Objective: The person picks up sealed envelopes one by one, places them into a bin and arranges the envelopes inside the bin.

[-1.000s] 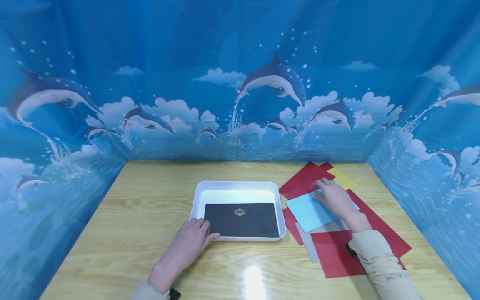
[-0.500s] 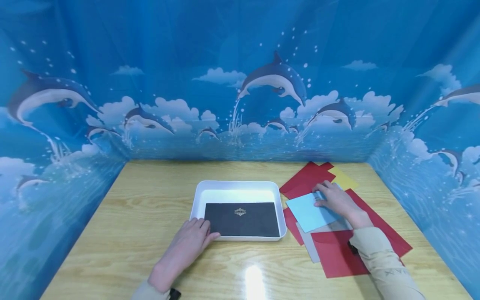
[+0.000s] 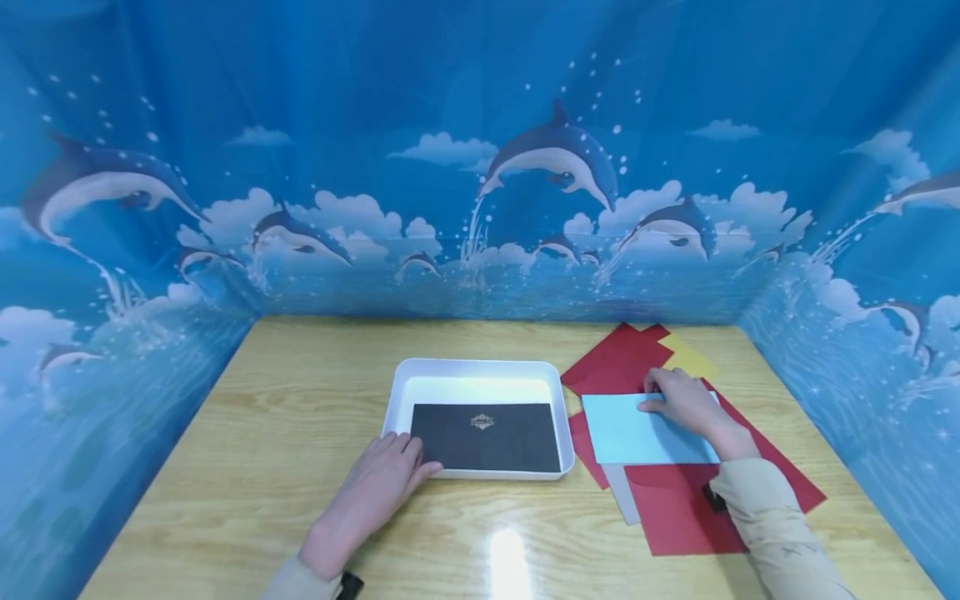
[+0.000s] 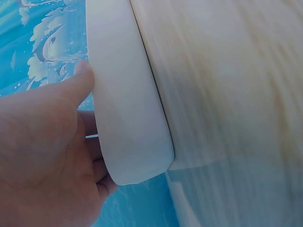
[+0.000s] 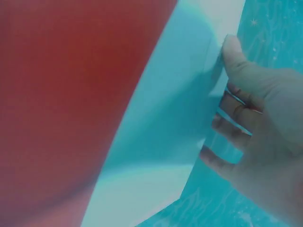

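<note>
My left hand (image 3: 372,483) holds the front left corner of a white tray (image 3: 480,371); in the left wrist view the thumb lies at the rim of the tray wall (image 4: 125,94) and the fingers reach round its side. A black envelope (image 3: 483,450) with a gold emblem lies flat inside the tray. Over the pile on the right, my right hand (image 3: 686,404) pinches the far edge of a light blue envelope (image 3: 626,433). The right wrist view has the thumb on the face of this light blue envelope (image 5: 165,94), the fingers partly hidden behind its edge.
Several red envelopes (image 3: 678,517) overlap under and around the blue one. A grey envelope (image 3: 622,496) pokes out beneath it, and a yellow one (image 3: 690,358) lies at the back. A dolphin-print curtain (image 3: 480,167) encloses the wooden table (image 3: 285,383).
The light blue envelope has turned from slanted to nearly square with the tray, and my right hand has shifted slightly right. The left hand stays at the tray corner.
</note>
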Tool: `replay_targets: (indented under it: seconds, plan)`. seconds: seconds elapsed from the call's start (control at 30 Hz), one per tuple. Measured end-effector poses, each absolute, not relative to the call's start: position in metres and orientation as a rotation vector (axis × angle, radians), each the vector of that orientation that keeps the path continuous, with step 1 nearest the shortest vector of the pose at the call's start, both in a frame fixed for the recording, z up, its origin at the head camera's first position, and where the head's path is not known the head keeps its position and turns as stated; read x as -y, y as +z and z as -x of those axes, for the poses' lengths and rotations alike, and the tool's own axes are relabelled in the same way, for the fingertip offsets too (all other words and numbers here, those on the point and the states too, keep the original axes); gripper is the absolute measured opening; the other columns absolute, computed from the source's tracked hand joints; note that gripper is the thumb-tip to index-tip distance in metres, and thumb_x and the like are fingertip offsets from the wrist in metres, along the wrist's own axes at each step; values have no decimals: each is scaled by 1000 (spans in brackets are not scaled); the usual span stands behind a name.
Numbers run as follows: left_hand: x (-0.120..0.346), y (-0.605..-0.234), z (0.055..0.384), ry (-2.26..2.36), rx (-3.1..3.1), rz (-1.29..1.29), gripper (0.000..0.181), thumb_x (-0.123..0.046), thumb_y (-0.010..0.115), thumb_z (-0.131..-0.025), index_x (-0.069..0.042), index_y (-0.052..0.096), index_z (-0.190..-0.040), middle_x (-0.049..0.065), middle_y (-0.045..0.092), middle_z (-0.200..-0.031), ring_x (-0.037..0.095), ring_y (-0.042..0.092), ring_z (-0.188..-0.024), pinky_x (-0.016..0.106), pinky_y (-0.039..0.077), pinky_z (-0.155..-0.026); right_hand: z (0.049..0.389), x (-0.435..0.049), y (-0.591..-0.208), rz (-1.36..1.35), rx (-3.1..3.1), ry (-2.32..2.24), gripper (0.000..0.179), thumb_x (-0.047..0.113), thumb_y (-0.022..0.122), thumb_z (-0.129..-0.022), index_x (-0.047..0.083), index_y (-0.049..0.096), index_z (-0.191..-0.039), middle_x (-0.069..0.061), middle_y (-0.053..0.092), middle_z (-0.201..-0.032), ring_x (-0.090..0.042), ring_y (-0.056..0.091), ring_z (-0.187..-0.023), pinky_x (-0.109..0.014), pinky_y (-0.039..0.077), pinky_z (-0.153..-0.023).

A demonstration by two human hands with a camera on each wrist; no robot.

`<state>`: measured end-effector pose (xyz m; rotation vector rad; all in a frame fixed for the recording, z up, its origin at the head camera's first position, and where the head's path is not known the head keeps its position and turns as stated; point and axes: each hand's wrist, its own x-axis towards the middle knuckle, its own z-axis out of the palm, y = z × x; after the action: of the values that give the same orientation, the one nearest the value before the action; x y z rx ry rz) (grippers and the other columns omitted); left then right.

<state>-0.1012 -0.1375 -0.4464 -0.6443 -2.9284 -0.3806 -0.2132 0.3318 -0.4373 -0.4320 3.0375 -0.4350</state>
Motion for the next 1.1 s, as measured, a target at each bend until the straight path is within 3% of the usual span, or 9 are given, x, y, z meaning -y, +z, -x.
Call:
replay_targets:
  seconds: [0.1,0.33,0.67,1.1]
  plan:
    - [138,-447,102,-381,2930,642,32,-42,61,-100,-13,58,-87,-4,49,-78,14,46,-76,37,46,-79,211,-334,-434,395,-3013,-528,31,22,79,-89,5,56,-100,-5,61,-88,-23,56,-83,-41,50,-73]
    - [138,-446,102,-379,2922,639,32,-42,62,-100,-13,58,-86,-4,48,-77,14,46,-76,37,46,-78,207,-333,-433,458,-3178,-536,25,13,71,-95,0,64,-114,-17,67,-106,-36,62,-100,-55,52,-88]
    - [138,-448,102,-340,2900,657,32,-42,62,-100,-12,59,-87,-4,50,-78,14,46,-75,35,46,-76,201,-324,-430,725,-3669,-361,19,10,77,-88,1,66,-101,-17,65,-90,-35,59,-83,-55,45,-78]
    - [137,-447,102,-341,2910,660,32,-41,61,-100,-12,60,-88,-3,51,-79,15,47,-77,36,46,-78,195,-293,-399,787,-3861,-386,20,17,71,-91,-1,63,-98,-19,63,-91,-38,59,-85,-52,43,-77]
